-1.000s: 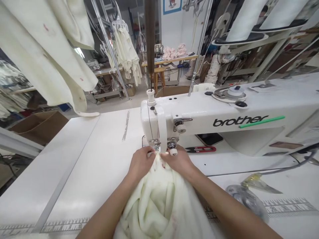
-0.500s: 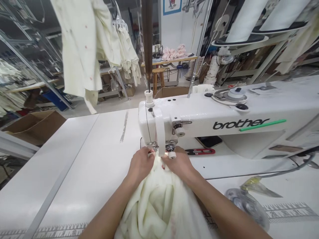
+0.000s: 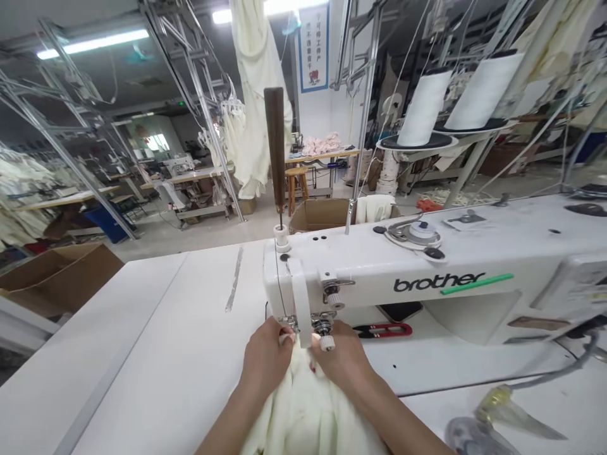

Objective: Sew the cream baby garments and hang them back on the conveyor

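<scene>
A cream garment with small reddish spots lies bunched in front of a white brother sewing machine, its far edge at the needle area. My left hand pinches that cloth just left of the presser foot, thumb and fingers closed. On the other side, my right hand is closed on the fabric, its fingertips partly hidden behind the machine head and tension knob. The needle and the seam cannot be made out.
Red-handled thread snips and a dark phone lie under the machine arm. At the lower right are a clear plastic bag with a yellow part and a roundish clear item. White thread cones stand behind. A cardboard box is at left.
The camera view has tilted up, so the machine and both hands appear lower and more of the room shows. Both hands keep their hold on the cloth at the needle area.
</scene>
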`<act>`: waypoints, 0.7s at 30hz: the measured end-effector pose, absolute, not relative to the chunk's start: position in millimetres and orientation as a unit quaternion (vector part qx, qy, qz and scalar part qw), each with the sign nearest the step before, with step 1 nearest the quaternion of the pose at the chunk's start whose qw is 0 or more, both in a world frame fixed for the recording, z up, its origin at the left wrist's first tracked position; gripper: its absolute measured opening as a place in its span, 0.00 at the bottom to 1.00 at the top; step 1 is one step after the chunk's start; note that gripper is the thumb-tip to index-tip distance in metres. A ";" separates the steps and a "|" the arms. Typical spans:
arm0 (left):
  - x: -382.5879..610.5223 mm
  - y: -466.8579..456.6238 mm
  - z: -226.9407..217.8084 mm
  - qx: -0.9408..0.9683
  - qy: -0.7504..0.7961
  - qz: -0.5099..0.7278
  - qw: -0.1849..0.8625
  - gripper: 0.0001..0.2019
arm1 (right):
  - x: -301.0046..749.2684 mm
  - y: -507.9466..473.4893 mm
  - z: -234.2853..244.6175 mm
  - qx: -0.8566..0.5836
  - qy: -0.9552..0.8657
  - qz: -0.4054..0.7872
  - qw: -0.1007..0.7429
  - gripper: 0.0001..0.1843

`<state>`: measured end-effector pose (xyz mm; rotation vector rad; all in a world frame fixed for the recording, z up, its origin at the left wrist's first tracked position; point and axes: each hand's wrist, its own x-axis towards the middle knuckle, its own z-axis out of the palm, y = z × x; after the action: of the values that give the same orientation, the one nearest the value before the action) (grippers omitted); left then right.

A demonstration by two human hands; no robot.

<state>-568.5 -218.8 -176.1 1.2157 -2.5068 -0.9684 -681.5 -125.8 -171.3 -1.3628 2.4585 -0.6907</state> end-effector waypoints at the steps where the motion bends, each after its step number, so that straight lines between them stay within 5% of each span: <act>1: -569.2 -219.1 -175.8 0.411 -0.845 -0.328 0.096 0.07 | -681.5 -125.8 -172.5 -0.466 0.845 -0.234 0.118 0.08; 21: -572.6 -218.5 -180.7 0.433 -0.851 -0.278 0.106 0.09 | -678.9 -131.6 -184.0 -0.436 0.861 -0.237 0.106 0.09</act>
<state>-572.6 -218.5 -180.7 1.2739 -2.5070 -0.8176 -678.9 -131.6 -184.0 -1.2846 2.5374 -0.6991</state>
